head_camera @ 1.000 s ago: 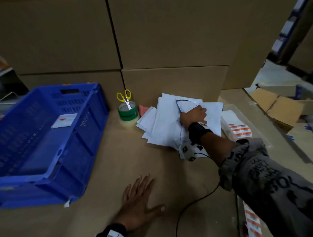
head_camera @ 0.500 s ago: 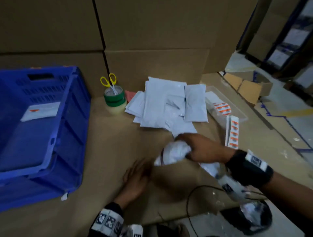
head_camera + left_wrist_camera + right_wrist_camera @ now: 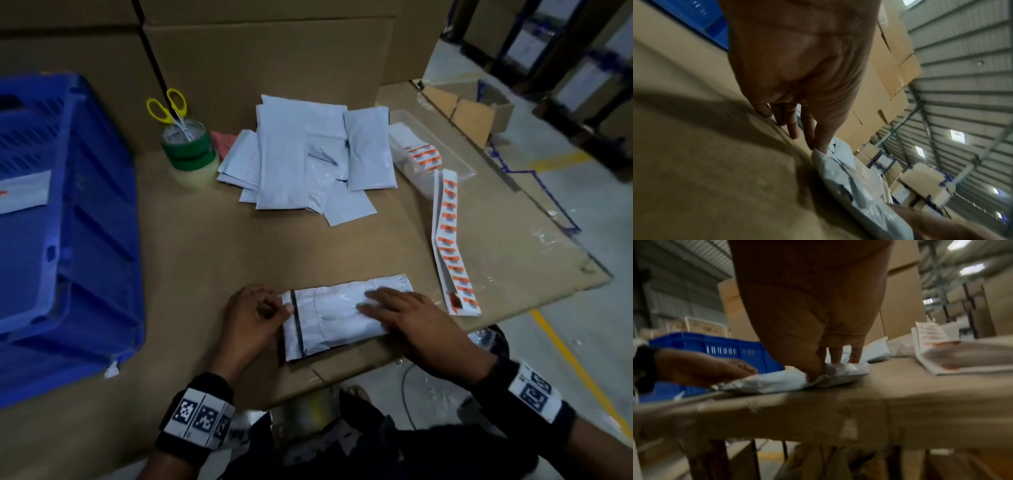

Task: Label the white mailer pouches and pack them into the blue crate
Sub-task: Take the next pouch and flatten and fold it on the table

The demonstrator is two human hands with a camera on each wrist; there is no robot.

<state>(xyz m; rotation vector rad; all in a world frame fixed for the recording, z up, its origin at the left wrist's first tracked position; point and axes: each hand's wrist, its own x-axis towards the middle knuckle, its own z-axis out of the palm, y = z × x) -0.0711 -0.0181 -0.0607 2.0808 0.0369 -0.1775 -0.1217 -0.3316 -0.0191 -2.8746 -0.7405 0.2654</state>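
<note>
One white mailer pouch [image 3: 329, 318] lies flat on the cardboard table near its front edge. My left hand [image 3: 274, 308] pinches the pouch's left end, just beyond its dark seal strip; the left wrist view shows my left hand [image 3: 816, 146] with thumb and forefinger on a corner of the pouch [image 3: 849, 183]. My right hand [image 3: 380, 305] presses flat on the pouch's right half with straight fingers. A pile of white pouches [image 3: 301, 161] sits at the back. The blue crate [image 3: 89, 240] stands at the left with one labelled pouch [image 3: 24, 192] inside.
A long strip of orange labels [image 3: 452, 246] lies to the right of my hands, behind it a clear tray [image 3: 462, 164] with more labels. Green tape rolls [image 3: 188, 154] hold yellow scissors [image 3: 168, 106]. Big cartons [image 3: 267, 61] wall off the back.
My right hand took a pouch off the pile, carried it to the front edge and laid it flat. My left hand, flat on the table before, now pinches the pouch's left end.
</note>
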